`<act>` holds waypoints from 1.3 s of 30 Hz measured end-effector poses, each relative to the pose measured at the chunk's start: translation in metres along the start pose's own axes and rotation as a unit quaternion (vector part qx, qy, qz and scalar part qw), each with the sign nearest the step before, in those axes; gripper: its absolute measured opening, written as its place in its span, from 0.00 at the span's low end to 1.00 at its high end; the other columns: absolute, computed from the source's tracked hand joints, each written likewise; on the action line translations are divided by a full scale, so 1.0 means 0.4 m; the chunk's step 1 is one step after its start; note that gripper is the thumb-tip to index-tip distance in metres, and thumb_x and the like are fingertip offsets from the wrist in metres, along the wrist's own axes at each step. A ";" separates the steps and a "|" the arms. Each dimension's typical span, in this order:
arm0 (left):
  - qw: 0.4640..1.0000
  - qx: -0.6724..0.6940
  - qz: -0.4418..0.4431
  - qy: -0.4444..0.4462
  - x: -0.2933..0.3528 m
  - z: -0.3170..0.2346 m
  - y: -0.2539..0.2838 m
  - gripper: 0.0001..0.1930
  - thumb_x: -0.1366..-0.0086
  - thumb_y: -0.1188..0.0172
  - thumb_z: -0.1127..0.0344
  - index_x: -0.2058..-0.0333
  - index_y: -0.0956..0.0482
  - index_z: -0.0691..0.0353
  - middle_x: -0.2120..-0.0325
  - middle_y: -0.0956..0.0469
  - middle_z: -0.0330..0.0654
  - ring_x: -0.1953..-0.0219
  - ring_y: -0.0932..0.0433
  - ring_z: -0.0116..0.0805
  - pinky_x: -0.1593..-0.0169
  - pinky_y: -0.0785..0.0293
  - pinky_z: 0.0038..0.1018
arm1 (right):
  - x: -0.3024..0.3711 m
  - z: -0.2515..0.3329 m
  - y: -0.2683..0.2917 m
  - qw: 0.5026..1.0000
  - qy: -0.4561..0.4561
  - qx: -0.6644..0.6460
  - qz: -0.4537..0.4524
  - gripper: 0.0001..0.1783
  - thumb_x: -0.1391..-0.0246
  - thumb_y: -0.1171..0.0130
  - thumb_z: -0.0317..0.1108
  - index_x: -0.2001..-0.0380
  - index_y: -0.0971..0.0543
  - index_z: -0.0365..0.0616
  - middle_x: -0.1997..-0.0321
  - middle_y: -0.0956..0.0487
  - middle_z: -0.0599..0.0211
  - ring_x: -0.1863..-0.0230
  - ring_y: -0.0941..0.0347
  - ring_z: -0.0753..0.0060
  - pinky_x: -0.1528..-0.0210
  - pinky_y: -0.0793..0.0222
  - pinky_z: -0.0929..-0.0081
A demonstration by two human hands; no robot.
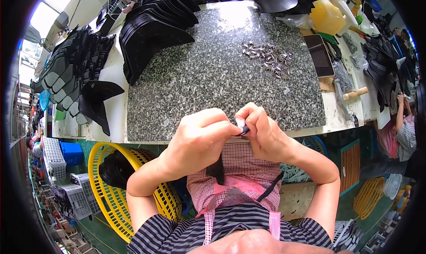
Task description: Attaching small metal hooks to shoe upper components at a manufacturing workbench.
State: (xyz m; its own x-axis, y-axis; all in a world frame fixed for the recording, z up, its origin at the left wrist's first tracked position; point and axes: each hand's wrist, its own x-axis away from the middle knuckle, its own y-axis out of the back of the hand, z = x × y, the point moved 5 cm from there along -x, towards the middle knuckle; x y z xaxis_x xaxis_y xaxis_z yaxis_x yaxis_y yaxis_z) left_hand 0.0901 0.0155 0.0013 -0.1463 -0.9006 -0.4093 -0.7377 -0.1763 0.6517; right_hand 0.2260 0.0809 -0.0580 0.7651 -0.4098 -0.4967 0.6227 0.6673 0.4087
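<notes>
Both my hands meet just in front of the near edge of a speckled granite slab. My left hand is closed, thumb and finger pinching a narrow black strap whose wider part hangs below it over my checked apron. My right hand pinches the same black piece from the other side, fingertips touching those of the left. Another thin black length lies across the apron; whether it joins the held strap cannot be seen. Small shiny metal fittings lie in a loose heap on the slab, beyond my right hand.
Black curved leather-like pieces are stacked at the slab's far left, with more layered pieces beside them. At right lie a dark-screened tablet, a hammer and a yellow container. A yellow basket stands below left.
</notes>
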 end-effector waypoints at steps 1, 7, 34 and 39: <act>1.000 -0.015 -0.006 -0.011 -0.001 -0.005 0.001 0.10 0.53 0.35 0.83 0.71 0.16 0.62 0.77 0.21 0.41 0.76 0.20 0.35 0.74 0.26 0.26 | -0.001 -0.003 -0.002 1.000 -0.020 -0.018 0.007 0.20 0.50 0.43 0.13 0.60 0.40 0.39 0.61 0.26 0.53 0.65 0.25 0.56 0.60 0.26 0.66; 1.000 0.009 0.009 -0.015 0.002 0.002 0.001 0.12 0.50 0.39 0.82 0.66 0.17 0.61 0.74 0.23 0.42 0.73 0.21 0.41 0.71 0.23 0.33 | 0.014 -0.039 0.012 0.989 -0.024 -0.129 -0.063 0.26 0.51 0.40 0.14 0.57 0.43 0.42 0.58 0.23 0.54 0.61 0.22 0.66 0.58 0.24 0.68; 0.936 -0.225 -0.035 0.270 0.132 0.165 0.308 0.06 0.41 0.39 0.74 0.64 0.20 0.67 0.70 0.19 0.53 0.66 0.19 0.52 0.62 0.24 0.36 | -0.172 -0.219 0.057 0.982 -0.028 0.163 -0.089 0.19 0.40 0.38 0.39 0.53 0.33 0.43 0.55 0.21 0.58 0.51 0.24 0.63 0.46 0.29 0.61; 0.793 -0.514 -0.086 0.314 0.282 0.338 0.556 0.09 0.37 0.39 0.67 0.58 0.22 0.61 0.68 0.19 0.54 0.63 0.20 0.56 0.59 0.25 0.43 | -0.204 -0.345 0.123 0.896 0.016 0.439 -0.065 0.19 0.41 0.39 0.39 0.49 0.26 0.44 0.48 0.23 0.62 0.44 0.29 0.59 0.42 0.32 0.63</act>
State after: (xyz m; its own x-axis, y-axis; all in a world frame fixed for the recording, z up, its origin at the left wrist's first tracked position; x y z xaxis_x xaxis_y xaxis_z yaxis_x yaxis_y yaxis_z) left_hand -0.1796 -0.0713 0.0136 0.4944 -0.7911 -0.3602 0.2645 -0.2578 0.9293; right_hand 0.1717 0.2330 -0.1030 0.6799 -0.4221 -0.5997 0.6059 -0.1374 0.7836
